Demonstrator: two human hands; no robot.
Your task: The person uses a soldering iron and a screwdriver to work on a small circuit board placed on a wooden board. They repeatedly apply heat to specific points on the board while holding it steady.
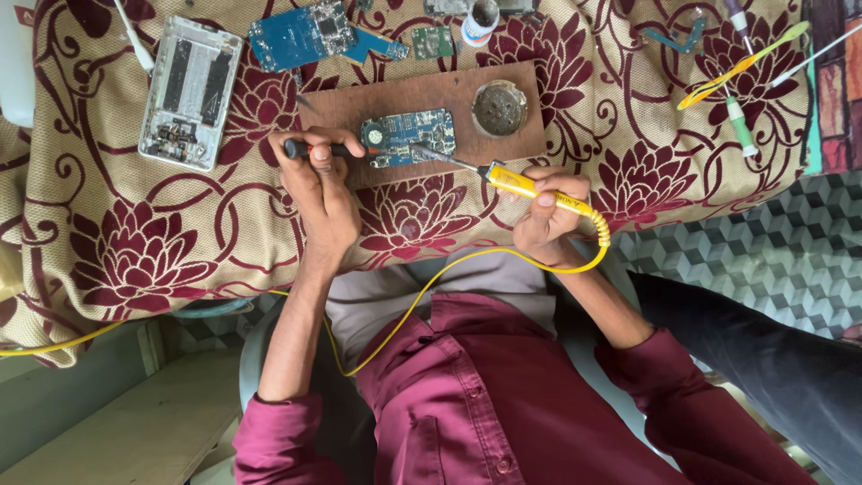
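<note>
Opened device: far left on the floral cloth (108,260) we see a grey, rectangular opened device (189,92), well apart from the hands.
Left hand: our left hand (316,184) has its fingers pressed together around a dark-handled tool (310,149).
Circuit board: the small blue circuit board (409,137) lies on the brown wooden board (359,103), between both hands. We judge it light, stiff and fragile, best held by its bare edges.
Soldering iron: our right hand (546,216) pinches the yellow soldering iron (525,184), its tip touching the board's right edge.
Packages: a small round white container (479,20) sits far, beyond the wood; we cannot tell its contents.
Far right: coloured tools (742,65) lie apart.
</note>
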